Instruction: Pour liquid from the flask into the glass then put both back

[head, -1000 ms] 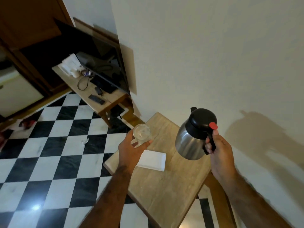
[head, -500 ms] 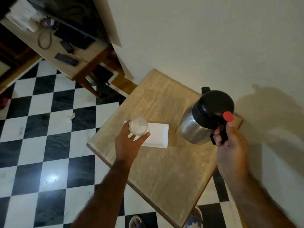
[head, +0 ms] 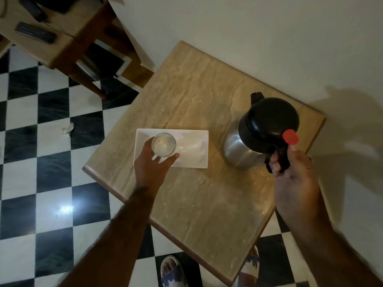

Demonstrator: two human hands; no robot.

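The square tan stone-topped counter (head: 199,193) fills the middle of the frame, set against a white wall. On it there is one flask, one tray and one glass.

The shiny round silver metal flask with a black lid (head: 259,135) is at the right of the middle. It has a black spout at the top, a black handle and one red button (head: 290,137) by the handle. It looks to be sitting on the counter, but I cannot tell for sure if its bottom touches. The right hand (head: 290,175) is closed around the black handle, with the thumb just under the red button.

The flat white rectangle tray (head: 190,150) lies left of the flask, near the counter's left edge.

The small clear round drinking glass (head: 163,144) is over the left end of the tray. It looks pale and cloudy inside. The left hand (head: 153,164) is wrapped around it from below, fingers and thumb on its sides.

There are two arms, coming up from the bottom of the frame. Two feet in white and blue sandals (head: 173,272) show at the bottom edge on the black and white checkered floor (head: 41,162). One brown wooden desk (head: 68,38) is in the upper left.
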